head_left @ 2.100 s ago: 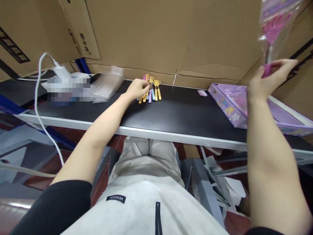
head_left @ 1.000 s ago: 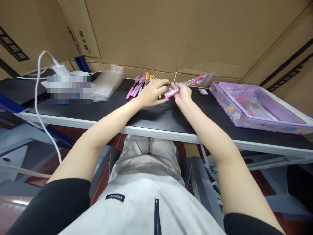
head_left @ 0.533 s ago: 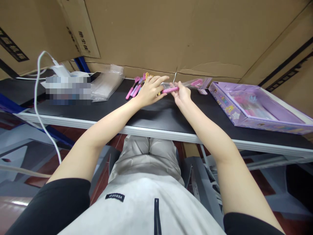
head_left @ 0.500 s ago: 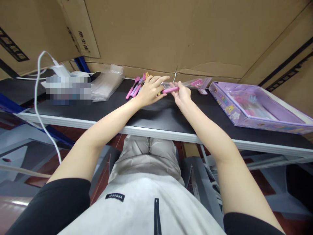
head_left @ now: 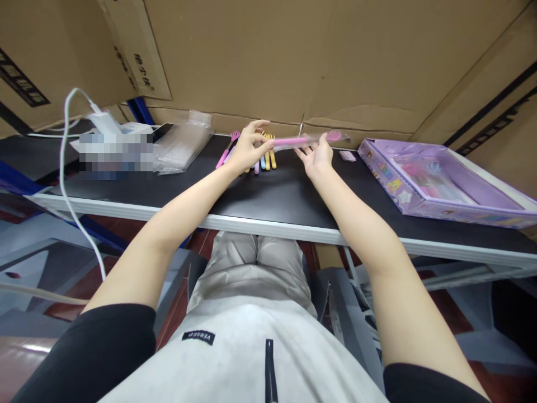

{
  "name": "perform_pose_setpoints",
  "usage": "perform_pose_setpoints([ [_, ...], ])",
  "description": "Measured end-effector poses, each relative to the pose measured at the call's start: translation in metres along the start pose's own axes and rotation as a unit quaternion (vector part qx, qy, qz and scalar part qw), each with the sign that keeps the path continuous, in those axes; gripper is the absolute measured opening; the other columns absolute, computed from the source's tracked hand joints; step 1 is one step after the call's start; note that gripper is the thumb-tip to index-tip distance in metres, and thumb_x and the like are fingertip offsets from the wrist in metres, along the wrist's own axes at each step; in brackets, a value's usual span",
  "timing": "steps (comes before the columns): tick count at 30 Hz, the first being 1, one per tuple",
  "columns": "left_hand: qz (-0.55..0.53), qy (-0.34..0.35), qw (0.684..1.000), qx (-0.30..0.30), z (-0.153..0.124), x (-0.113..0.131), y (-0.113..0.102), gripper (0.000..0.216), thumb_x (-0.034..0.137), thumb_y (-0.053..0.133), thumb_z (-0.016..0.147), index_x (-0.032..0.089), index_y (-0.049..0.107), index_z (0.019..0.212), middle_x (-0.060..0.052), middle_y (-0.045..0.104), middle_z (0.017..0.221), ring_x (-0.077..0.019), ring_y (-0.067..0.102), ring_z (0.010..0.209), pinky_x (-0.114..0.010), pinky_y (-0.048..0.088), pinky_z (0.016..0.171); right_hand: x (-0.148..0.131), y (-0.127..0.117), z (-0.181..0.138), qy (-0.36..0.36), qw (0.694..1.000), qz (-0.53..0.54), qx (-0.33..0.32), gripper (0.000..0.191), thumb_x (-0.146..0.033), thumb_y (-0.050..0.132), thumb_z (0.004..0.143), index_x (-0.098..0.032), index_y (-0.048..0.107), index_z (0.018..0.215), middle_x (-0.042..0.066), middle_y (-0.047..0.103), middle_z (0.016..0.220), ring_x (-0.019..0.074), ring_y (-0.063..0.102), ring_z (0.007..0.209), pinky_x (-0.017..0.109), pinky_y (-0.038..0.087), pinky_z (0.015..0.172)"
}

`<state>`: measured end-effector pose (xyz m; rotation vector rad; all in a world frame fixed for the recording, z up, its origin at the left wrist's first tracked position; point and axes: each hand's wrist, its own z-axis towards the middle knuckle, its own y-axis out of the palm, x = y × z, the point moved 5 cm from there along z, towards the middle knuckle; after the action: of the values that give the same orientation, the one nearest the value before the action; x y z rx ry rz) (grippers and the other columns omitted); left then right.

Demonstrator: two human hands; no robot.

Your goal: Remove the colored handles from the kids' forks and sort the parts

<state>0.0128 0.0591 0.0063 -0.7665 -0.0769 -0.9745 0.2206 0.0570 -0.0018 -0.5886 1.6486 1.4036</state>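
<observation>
Smooth pink plastic on the scratcher [head_left: 289,141], and there's clear, shiny film on the wrapper [head_left: 344,138] around it! More smooth plastic just beside, on the yellow handles [head_left: 273,160], over a tabletop [head_left: 289,201] that's matt black with a soft sheen, its edge strip [head_left: 235,225] ridged and metallic; glossy printed card on the purple box [head_left: 388,173], crinkly clear plastic on the bags [head_left: 184,144], dull brown cardboard on the wall [head_left: 260,61], creased matt cloth on the trousers [head_left: 251,268]

The small black label [head_left: 198,337] on the pale garment [head_left: 247,313] appears to read "VERSED". Black Chinese characters on the left cardboard [head_left: 84,39], more in a dark block there, and cut-off ones on the right cardboard [head_left: 465,106] cannot be read surely; coloured lettering on the purple box [head_left: 388,176] is too small.
</observation>
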Motion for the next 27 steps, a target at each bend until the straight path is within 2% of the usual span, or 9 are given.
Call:
perform_pose_setpoints([
  [4, -0.028, -0.031, 0.999, -0.005, 0.002, -0.015, 0.002, 0.052, 0.069, 0.061, 0.098, 0.02, 0.078, 0.094, -0.017, 0.065, 0.148, -0.0331, 0.064, 0.133, -0.051, 0.055, 0.11, -0.003, -0.01, 0.01, 0.015, 0.999, 0.002, 0.03, 0.032, -0.05, 0.043, 0.113, -0.023, 0.058, 0.105, 0.006, 0.075, 0.105, 0.0174, 0.075, 0.102, 0.041, 0.067, 0.09],
  [8, -0.02, -0.041, 0.999, -0.001, 0.004, -0.023, 0.001, 0.038, 0.056, 0.065, 0.097, 0.02, 0.077, 0.097, -0.017, 0.065, 0.147, -0.0334, 0.065, 0.131, -0.054, 0.054, 0.113, -0.004, -0.016, 0.021, 0.013, 0.999, -0.013, 0.051, 0.032, -0.048, 0.041, 0.113, -0.023, 0.058, 0.104, 0.007, 0.074, 0.11, 0.0183, 0.076, 0.103, 0.041, 0.068, 0.087],
  [11, -0.014, -0.037, 0.999, 0.011, 0.006, -0.025, -0.001, 0.027, 0.043, 0.062, 0.097, 0.02, 0.077, 0.1, -0.015, 0.066, 0.143, -0.0313, 0.064, 0.131, -0.053, 0.053, 0.115, -0.003, -0.019, 0.029, 0.011, 0.998, -0.013, 0.054, 0.032, -0.046, 0.039, 0.114, -0.022, 0.059, 0.106, 0.008, 0.074, 0.108, 0.0188, 0.077, 0.102, 0.042, 0.068, 0.086],
  [14, -0.021, -0.022, 0.999, 0.027, 0.007, -0.024, -0.004, 0.025, 0.035, 0.056, 0.096, 0.021, 0.076, 0.104, -0.011, 0.068, 0.134, -0.0295, 0.064, 0.13, -0.052, 0.054, 0.115, -0.002, -0.024, 0.036, 0.009, 0.998, -0.01, 0.059, 0.033, -0.047, 0.038, 0.114, -0.022, 0.059, 0.11, 0.008, 0.073, 0.108, 0.019, 0.077, 0.099, 0.044, 0.069, 0.086],
  [18, -0.032, -0.023, 0.998, 0.047, 0.008, -0.026, -0.009, 0.026, 0.03, 0.051, 0.096, 0.022, 0.075, 0.103, -0.01, 0.069, 0.124, -0.0284, 0.065, 0.126, -0.051, 0.055, 0.113, -0.005, -0.03, 0.041, 0.01, 0.998, -0.021, 0.061, 0.028, -0.046, 0.045, 0.111, -0.023, 0.06, 0.112, 0.009, 0.073, 0.111, 0.0199, 0.078, 0.098, 0.047, 0.068, 0.086],
  [24, -0.015, -0.054, 0.997, 0.055, 0.008, -0.037, -0.012, 0.019, 0.027, 0.055, 0.095, 0.021, 0.072, 0.097, -0.011, 0.069, 0.123, -0.0286, 0.065, 0.126, -0.052, 0.054, 0.115, -0.006, -0.036, 0.043, 0.039, 0.996, -0.015, 0.081, 0.02, -0.022, 0.04, 0.106, -0.019, 0.059, 0.103, 0.006, 0.074, 0.102, 0.0175, 0.078, 0.092, 0.042, 0.068, 0.088],
  [27, -0.026, -0.067, 0.995, 0.065, 0.009, -0.039, -0.016, 0.019, 0.03, 0.055, 0.097, 0.021, 0.072, 0.096, -0.012, 0.07, 0.122, -0.0297, 0.066, 0.125, -0.053, 0.054, 0.114, -0.009, -0.043, 0.05, 0.03, 0.993, -0.004, 0.111, 0.021, -0.018, 0.04, 0.103, -0.019, 0.059, 0.108, 0.007, 0.074, 0.104, 0.0174, 0.078, 0.092, 0.042, 0.069, 0.086],
])
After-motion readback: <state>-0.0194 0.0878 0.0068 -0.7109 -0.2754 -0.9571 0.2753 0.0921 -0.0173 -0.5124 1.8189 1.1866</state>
